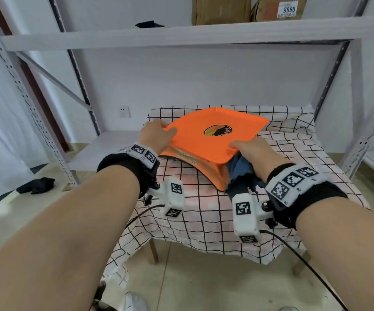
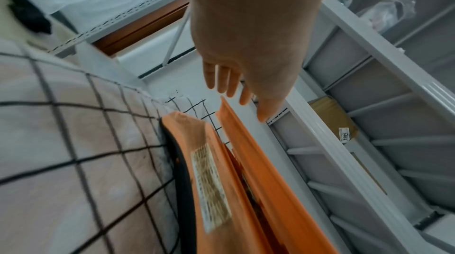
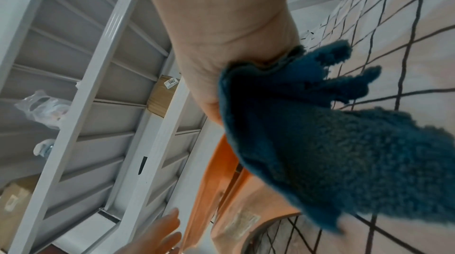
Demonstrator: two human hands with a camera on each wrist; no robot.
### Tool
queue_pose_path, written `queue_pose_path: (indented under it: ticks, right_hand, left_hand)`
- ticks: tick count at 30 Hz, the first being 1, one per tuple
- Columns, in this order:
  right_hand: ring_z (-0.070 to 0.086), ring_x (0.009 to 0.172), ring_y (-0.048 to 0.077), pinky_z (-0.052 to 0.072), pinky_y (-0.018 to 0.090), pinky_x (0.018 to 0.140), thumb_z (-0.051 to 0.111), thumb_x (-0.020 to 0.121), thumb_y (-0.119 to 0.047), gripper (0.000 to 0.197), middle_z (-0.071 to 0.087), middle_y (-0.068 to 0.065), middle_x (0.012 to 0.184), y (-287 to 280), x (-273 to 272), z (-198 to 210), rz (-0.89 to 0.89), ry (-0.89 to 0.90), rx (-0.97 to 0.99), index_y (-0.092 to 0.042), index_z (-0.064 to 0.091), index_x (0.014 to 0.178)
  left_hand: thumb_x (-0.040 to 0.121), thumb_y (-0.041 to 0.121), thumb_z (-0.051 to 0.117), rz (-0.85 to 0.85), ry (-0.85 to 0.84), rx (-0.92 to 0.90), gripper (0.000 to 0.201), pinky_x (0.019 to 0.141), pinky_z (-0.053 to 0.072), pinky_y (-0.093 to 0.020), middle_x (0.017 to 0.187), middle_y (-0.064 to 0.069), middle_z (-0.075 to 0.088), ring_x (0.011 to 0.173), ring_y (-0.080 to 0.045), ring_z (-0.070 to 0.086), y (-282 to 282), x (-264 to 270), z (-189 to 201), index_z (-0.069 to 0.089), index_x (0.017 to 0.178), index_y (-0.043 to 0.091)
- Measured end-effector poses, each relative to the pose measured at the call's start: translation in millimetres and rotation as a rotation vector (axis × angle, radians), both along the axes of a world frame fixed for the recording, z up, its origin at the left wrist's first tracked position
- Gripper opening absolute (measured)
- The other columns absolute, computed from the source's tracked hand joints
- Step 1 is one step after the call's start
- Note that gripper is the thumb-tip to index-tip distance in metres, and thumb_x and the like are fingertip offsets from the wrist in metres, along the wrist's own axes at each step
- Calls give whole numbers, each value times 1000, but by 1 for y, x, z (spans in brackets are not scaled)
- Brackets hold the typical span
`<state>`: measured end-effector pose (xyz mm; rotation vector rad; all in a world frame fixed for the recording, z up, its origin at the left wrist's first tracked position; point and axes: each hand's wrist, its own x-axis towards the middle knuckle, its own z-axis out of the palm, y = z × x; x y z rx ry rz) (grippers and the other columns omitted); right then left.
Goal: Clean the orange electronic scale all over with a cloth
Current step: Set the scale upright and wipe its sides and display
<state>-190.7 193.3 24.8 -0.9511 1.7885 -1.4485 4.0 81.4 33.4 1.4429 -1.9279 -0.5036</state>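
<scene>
Left hand (image 1: 157, 136), fingers straight, rests on the scale's (image 1: 213, 135) left edge; right hand (image 1: 254, 153) grasps the cloth (image 1: 239, 173) against its near right corner.

Bright, even light; wide-angle warping at edges; wrist views motion-blurred.

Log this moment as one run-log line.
left hand: open, steadying orange scale | right hand: holds blue cloth at scale's side | checked tablecloth
</scene>
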Motion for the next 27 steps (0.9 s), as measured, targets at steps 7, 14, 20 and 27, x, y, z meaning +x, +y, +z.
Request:
queue_pose_path:
  ticks: [7,14,20,27]
  right_hand:
    - [54,76,17,44,27,60,60,80,0,22,58,6,87,-6,-2,-12,25,-93,20,-19,50,83]
    - [55,80,20,45,28,60,51,82,3,30,58,7,91,-12,-16,-8,18,-163,-26,-10,53,109]
    - [57,74,25,50,35,69,50,82,3,17,60,14,86,-16,-47,8,90,-135,28,-9,59,89]
    - [60,72,20,49,30,63,56,85,-3,18,65,7,84,-9,-75,2,169,-52,115,-17,65,89]
  left_hand:
    - [84,12,51,112,-64,169,34,46,25,-25,54,-2,34,49,-17,34,-30,-6,-10,34,55,10]
    - [81,8,46,82,136,121,33,51,24,-27,54,-2,28,52,-20,28,-33,-4,-19,28,54,14]
    - [83,14,44,135,260,56,25,56,27,-30,61,0,34,55,-19,31,-3,-16,-16,34,61,17]
    - [86,15,45,174,400,99,33,50,18,-28,57,3,26,52,-16,22,29,-39,-37,25,60,17]
